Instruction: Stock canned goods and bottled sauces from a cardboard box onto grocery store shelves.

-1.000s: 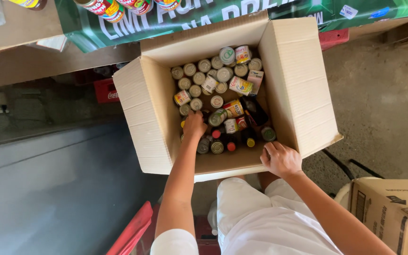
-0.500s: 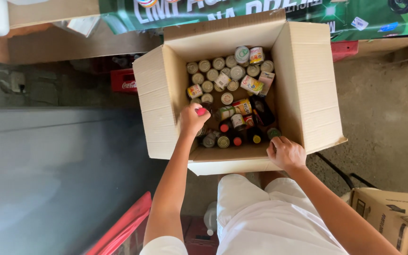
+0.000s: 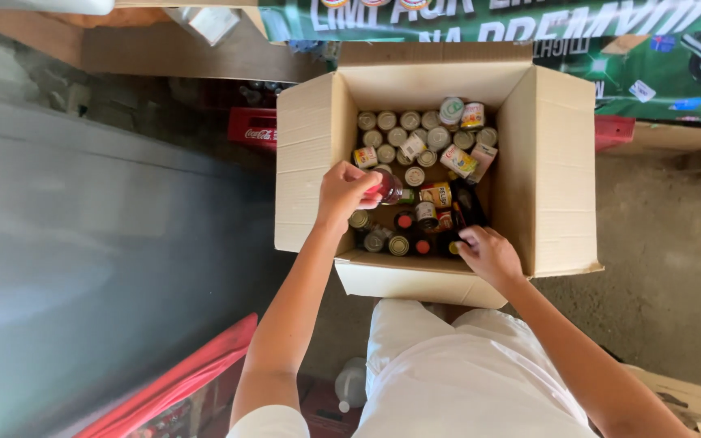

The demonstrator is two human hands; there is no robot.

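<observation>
Your two hands work inside an open brown cardboard box point(image 3: 545, 162) packed with tins and bottles.

Far left, a red plastic crate point(image 3: 255, 130) sits on the floor just beside the box's left wall. Your left hand point(image 3: 347, 193) is closed around a small dark-red bottle point(image 3: 389, 188), held above the left side of the box's load. Right of it, round silver-topped tins point(image 3: 399, 136) fill the far half of the box. Your right hand point(image 3: 490, 254) rests at the near right corner, fingers curled onto dark bottles point(image 3: 462, 212); you cannot tell whether it grips one.
</observation>
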